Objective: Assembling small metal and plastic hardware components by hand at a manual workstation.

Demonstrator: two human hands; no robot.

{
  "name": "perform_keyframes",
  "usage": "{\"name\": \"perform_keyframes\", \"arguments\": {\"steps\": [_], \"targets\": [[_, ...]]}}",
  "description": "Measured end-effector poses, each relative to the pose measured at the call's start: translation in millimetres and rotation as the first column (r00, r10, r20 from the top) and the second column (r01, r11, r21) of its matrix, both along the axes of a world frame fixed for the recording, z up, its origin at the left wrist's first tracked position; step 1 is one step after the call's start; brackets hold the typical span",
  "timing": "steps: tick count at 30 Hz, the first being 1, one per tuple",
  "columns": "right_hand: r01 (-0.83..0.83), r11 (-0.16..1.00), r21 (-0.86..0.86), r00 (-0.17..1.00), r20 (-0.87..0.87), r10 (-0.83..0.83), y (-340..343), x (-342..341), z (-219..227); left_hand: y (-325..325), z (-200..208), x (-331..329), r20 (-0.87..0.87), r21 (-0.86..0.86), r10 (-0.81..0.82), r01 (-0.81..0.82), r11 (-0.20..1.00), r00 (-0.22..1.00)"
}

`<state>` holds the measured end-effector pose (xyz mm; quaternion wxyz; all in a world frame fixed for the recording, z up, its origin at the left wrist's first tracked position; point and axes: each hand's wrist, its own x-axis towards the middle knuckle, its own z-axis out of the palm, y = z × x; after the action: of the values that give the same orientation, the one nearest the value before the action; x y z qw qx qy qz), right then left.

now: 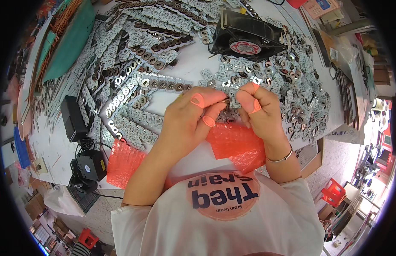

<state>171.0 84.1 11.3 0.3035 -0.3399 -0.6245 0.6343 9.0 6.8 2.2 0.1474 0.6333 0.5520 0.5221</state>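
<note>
My left hand [187,115] is closed in a pinch, with orange rubber finger cots on its thumb and forefinger. A tiny dark, thin end shows at its fingertips, too small to name. Close by on the right, my right hand [258,109] wears similar finger cots. Its fingers close on a small silver metal part [233,100], mostly hidden by the fingertips. Both hands meet just above the table, in front of a loose heap of small metal parts with round centres [296,85]. Under the wrists lies red bubble wrap [238,143].
A black fan [248,38] stands behind the heap. Rows of joined metal parts [142,117] cover the left and far table [185,158]. At left are a black box [73,118], a black adapter with cables [90,165] and a green tray [72,47] with copper-coloured strips.
</note>
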Motion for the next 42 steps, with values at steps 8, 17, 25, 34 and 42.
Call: {"name": "perform_keyframes", "arguments": {"steps": [8, 17, 25, 34, 42], "targets": [[-0.151, 0.980, 0.131, 0.967, 0.227, 0.119, 22.7, 18.5, -4.2, -1.8, 1.1, 0.4, 0.153, -0.155, 0.023, 0.001, 0.988, 0.988], [-0.281, 0.907, 0.313, 0.917, 0.367, 0.158, 27.2, 21.9, 6.4, -3.9, -9.8, -3.8, 0.501, -0.289, 0.049, 0.113, 0.951, 0.864], [-0.231, 0.932, 0.278, 0.943, 0.299, 0.145, 25.6, 23.7, 1.6, -4.5, -11.5, 0.0, 0.483, -0.349, 0.101, 0.085, 0.933, 0.870], [-0.151, 0.966, 0.211, 0.978, 0.174, 0.114, 23.4, 21.9, 1.5, -5.3, -10.2, -1.1, 0.605, -0.325, 0.070, 0.165, 0.931, 0.793], [-0.142, 0.985, 0.097, 0.985, 0.118, 0.130, 22.8, 18.2, -0.8, -5.1, -6.5, -2.2, 0.705, -0.326, 0.061, 0.247, 0.912, 0.706]]}}
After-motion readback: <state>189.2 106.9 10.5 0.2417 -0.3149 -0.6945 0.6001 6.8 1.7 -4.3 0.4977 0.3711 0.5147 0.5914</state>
